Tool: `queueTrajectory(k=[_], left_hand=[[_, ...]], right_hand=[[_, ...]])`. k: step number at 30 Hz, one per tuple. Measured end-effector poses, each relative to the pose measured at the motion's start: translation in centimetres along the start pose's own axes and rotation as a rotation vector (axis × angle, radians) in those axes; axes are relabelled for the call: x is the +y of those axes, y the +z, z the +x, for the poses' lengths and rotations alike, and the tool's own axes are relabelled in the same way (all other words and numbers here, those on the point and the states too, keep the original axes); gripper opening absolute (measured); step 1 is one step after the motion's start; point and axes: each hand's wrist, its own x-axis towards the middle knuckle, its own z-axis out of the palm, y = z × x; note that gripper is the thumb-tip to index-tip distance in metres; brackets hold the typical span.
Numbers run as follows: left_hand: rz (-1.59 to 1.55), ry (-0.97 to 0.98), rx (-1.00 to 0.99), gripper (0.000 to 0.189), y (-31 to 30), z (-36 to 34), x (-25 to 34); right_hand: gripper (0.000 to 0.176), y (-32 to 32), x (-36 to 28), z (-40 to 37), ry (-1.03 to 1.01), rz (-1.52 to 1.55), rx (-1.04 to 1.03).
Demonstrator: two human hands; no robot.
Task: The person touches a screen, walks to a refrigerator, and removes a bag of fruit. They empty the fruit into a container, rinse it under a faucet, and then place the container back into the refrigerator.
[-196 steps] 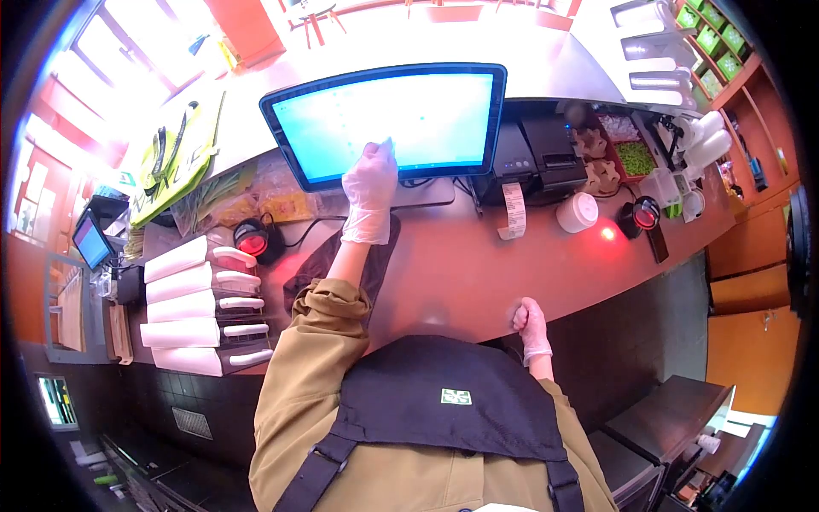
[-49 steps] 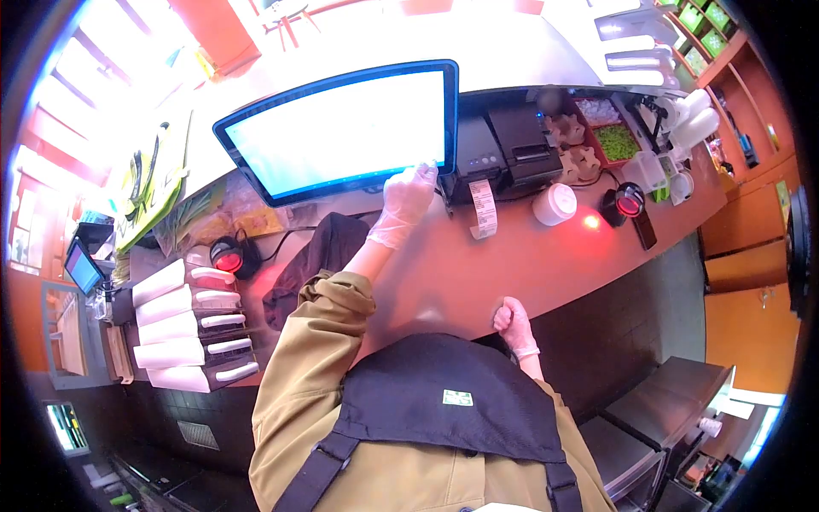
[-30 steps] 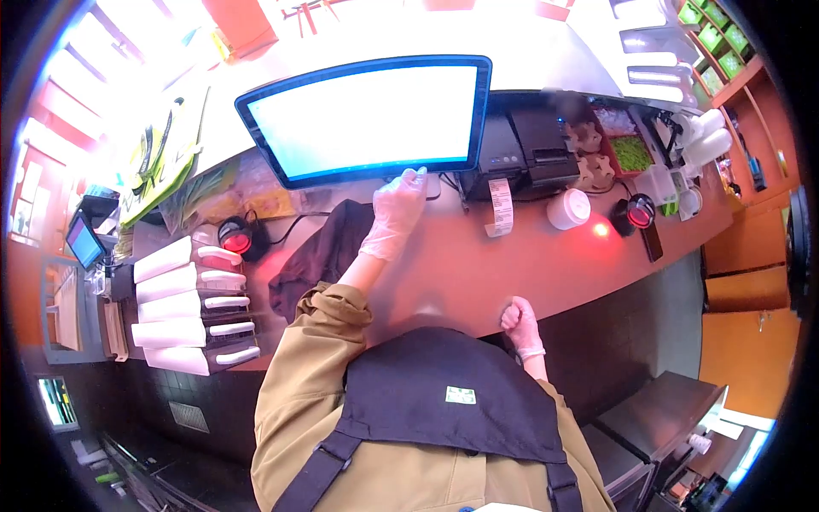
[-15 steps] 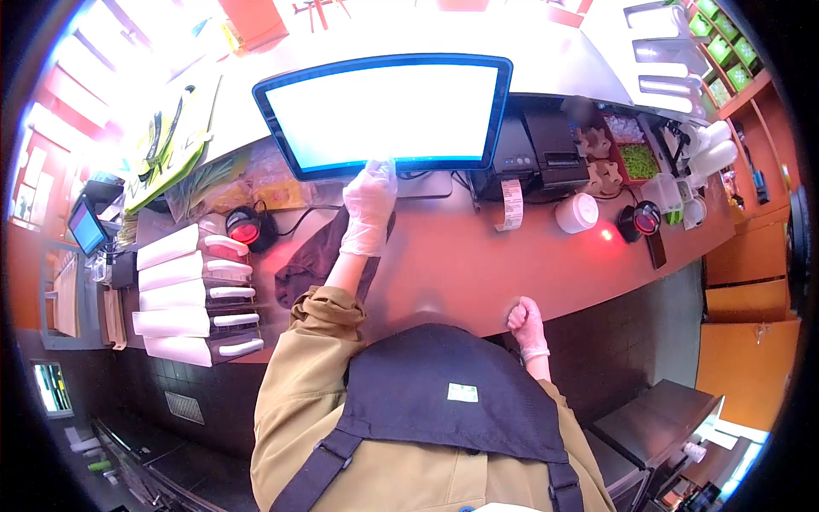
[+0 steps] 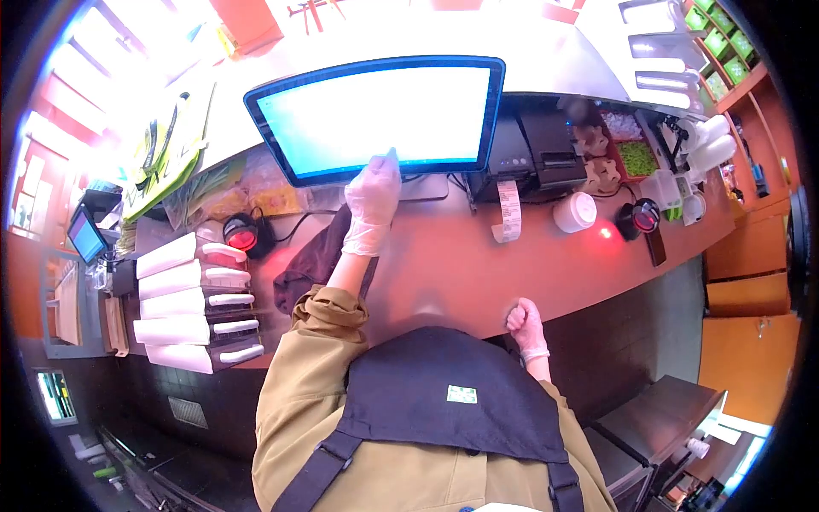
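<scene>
A big touchscreen monitor (image 5: 375, 115) with a bright white display stands on the red counter (image 5: 512, 273). My left hand (image 5: 371, 200), in a clear glove, reaches up with one fingertip on the lower middle of the screen and holds nothing. My right hand (image 5: 526, 328), also gloved, is curled into a fist at the counter's near edge, close to my dark apron. A dark cloth (image 5: 311, 260) lies on the counter under my left forearm.
A black receipt printer (image 5: 533, 149) with a paper slip (image 5: 510, 211) hanging out sits right of the screen. Beyond it are a white lidded cup (image 5: 576, 212), a red-lit scanner (image 5: 644, 218) and trays of toppings (image 5: 636, 158). Stacked white lids (image 5: 192, 303) and another scanner (image 5: 241, 235) are left.
My left hand slid along the screen's lower edge from the right corner toward the middle and now touches the display. My right fist stayed put.
</scene>
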Motion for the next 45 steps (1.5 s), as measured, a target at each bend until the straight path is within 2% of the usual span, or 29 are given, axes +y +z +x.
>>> queueTrajectory(k=[2,6,12,21,24,27,33,36,38,40,43,45], left_hand=[[-0.038,-0.031,-0.069,0.027,-0.1,0.3,1.0],[-0.036,-0.026,-0.119,0.030,-0.1,1.9,3.2],[-0.068,0.091,-0.027,0.031,1.4,3.6,4.7],[0.015,-0.011,-0.026,0.033,1.9,4.8,4.4],[0.026,-0.038,-0.039,0.033,2.6,4.9,4.1],[-0.007,-0.012,-0.007,0.030,2.3,5.0,4.3],[-0.003,0.068,-0.071,0.025,1.1,2.5,5.8],[-0.069,0.118,-0.002,0.006,2.5,0.9,6.0],[-0.052,0.119,-0.024,0.009,2.6,0.5,6.4],[-0.041,0.098,-0.094,0.019,3.1,0.1,6.5],[-0.018,0.089,-0.004,0.016,3.3,0.4,6.5],[-0.006,0.115,-0.026,0.013,3.0,0.9,6.6]], right_hand=[[0.048,-0.3,0.0,0.2,0.009,0.000,-0.020],[0.048,-0.4,0.0,0.3,0.009,-0.009,-0.034],[0.045,-1.4,0.2,0.7,0.030,-0.009,-0.062],[0.045,-1.2,-0.1,0.6,0.052,-0.010,-0.093],[0.047,-0.7,-0.3,0.3,0.055,-0.017,-0.092],[0.047,-0.7,-0.3,0.3,0.053,-0.006,-0.098],[0.046,-0.5,-0.4,0.1,0.025,-0.037,-0.095],[0.045,-0.6,-0.2,0.1,0.034,-0.032,-0.092],[0.045,-0.7,-0.3,0.2,0.041,-0.021,-0.098],[0.047,-0.6,-0.4,0.2,0.048,-0.003,-0.113],[0.047,-0.7,-0.3,0.4,0.067,0.012,-0.097],[0.047,-0.5,-0.6,0.1,0.062,-0.011,-0.088]])
